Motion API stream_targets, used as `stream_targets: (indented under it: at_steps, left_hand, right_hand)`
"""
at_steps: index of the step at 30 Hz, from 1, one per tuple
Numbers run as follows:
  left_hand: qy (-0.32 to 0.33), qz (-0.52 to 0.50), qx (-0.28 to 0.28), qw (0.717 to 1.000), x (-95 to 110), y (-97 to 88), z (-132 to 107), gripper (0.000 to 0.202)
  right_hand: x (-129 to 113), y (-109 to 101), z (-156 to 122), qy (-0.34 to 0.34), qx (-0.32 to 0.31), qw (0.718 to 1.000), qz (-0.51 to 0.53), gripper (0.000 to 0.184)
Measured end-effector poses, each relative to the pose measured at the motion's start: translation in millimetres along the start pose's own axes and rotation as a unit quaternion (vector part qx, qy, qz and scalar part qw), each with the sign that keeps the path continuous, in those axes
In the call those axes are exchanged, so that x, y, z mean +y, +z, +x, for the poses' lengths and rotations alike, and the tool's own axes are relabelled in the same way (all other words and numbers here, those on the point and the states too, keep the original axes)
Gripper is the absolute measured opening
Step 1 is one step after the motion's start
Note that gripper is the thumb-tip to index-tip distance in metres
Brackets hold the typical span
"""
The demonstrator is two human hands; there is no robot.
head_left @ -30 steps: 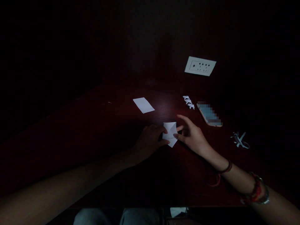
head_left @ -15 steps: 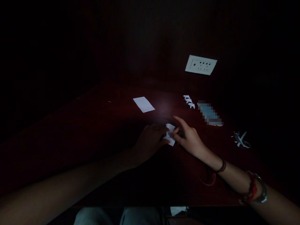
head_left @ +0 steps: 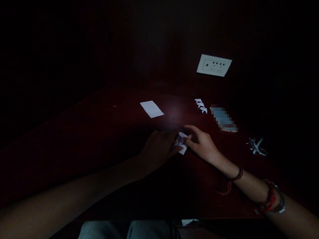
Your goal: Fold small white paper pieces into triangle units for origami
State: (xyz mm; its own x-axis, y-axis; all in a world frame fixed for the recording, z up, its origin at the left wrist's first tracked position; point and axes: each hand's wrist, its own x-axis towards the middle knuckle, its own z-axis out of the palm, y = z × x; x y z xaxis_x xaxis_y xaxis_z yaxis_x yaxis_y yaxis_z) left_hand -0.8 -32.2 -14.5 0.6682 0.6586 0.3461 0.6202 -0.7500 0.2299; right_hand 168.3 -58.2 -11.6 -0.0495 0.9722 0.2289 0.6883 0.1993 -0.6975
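A small piece of white paper (head_left: 183, 150) lies on the dark red table, between my two hands. One part of it is bent up and curls over. My left hand (head_left: 159, 147) grips its left side, thumb at the near edge and fingers at the far edge; shadow hides part of these fingers. My right hand (head_left: 200, 144) pinches the right side of the paper with its thumb, while the index finger stretches out beyond it. Farther back, a flat white paper sheet (head_left: 152, 109) rests on the table.
Several small folded paper pieces (head_left: 200, 106) lie in a row behind my right hand. Beside them is a phone (head_left: 223, 119) with a blurred screen. Thin paper strips (head_left: 256, 146) sit at the right. A white socket plate (head_left: 214, 65) is on the back wall.
A part of the paper between my hands now stands up and curls, where it lay flatter before. My right hand has shifted slightly. The view has tilted a little.
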Motion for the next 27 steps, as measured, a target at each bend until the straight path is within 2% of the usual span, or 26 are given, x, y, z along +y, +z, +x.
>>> stream_targets:
  at_steps: [4,11,17,22,27]
  left_hand:
    - [-0.026,0.011,0.010,1.000,0.2,0.8,4.8,0.032]
    - [-0.011,0.050,0.013,0.999,1.2,3.0,9.3,0.037]
    - [-0.031,0.077,0.015,0.996,4.2,4.1,9.6,0.027]
    - [-0.055,0.028,0.011,0.998,3.5,2.5,7.0,0.021]
    - [-0.050,-0.045,0.002,0.998,1.7,2.5,4.1,0.017]
  right_hand:
    - [2.7,0.5,1.0,0.022,-0.011,1.000,0.009,0.033]
    - [3.7,2.8,0.3,0.030,-0.005,0.998,0.049,0.037]
    - [7.6,2.1,1.0,0.027,-0.036,0.996,0.074,0.034]
    - [6.5,-0.2,1.4,0.007,-0.048,0.998,0.049,0.022]
    - [5.6,-1.0,2.0,0.003,-0.067,0.995,0.074,0.015]
